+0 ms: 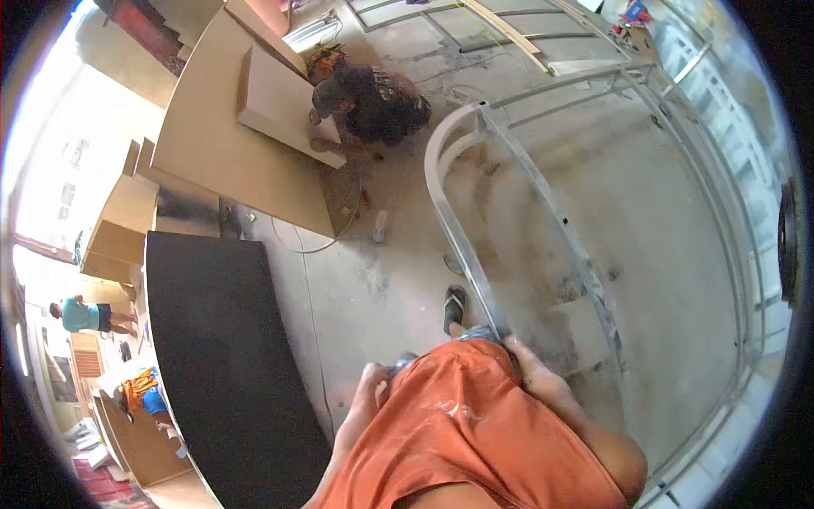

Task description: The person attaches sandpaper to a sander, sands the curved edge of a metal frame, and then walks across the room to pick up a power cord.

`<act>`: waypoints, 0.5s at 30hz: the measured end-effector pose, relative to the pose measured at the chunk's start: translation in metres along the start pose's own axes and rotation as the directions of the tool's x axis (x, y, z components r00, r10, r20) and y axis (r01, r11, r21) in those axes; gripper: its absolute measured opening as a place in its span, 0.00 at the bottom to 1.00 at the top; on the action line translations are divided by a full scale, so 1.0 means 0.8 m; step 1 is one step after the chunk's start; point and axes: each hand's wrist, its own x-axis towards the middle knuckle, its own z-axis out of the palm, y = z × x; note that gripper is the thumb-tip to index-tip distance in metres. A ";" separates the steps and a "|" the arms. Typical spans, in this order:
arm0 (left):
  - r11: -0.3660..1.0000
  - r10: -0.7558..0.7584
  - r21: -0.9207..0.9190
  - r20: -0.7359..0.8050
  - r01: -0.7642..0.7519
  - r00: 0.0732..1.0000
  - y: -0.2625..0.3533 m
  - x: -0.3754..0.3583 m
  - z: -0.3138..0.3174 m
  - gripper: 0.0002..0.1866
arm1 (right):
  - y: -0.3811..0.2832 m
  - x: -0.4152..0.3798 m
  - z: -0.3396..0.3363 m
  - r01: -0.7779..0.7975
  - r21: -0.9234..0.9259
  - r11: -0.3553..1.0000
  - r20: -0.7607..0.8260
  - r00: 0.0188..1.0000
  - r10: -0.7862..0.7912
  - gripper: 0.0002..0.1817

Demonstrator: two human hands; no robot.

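My left hand is low in the view, by the left side of the orange shirt, next to a small grey-blue patch. Its fingers are mostly hidden. On the other side, my right hand is beside the lower end of a curved metal frame. Whether it touches or grips the frame is unclear, since the shirt and the bend of the hand hide the fingers. A sandalled foot stands on the floor between the frame and a cable.
A crouching person in dark clothes touches a pale panel. A large black panel lies at left. Two more people, in teal and orange, are at far left. Metal bars lie at the top; a cable crosses the floor.
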 end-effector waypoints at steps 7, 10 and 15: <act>0.876 0.211 -0.321 -0.418 -0.361 0.884 0.213 0.113 -0.115 0.19 | -0.344 0.239 -0.132 -0.111 0.053 0.992 0.074 0.992 0.107 0.16; 0.887 0.291 -0.261 -0.322 -0.380 0.901 0.329 0.127 -0.153 0.18 | -0.439 0.303 -0.162 -0.111 0.087 0.990 -0.116 0.986 0.120 0.20; 0.911 0.361 -0.135 -0.196 -0.390 0.912 0.409 0.291 -0.240 0.14 | -0.469 0.392 -0.145 0.041 0.223 0.974 -0.086 0.996 -0.022 0.20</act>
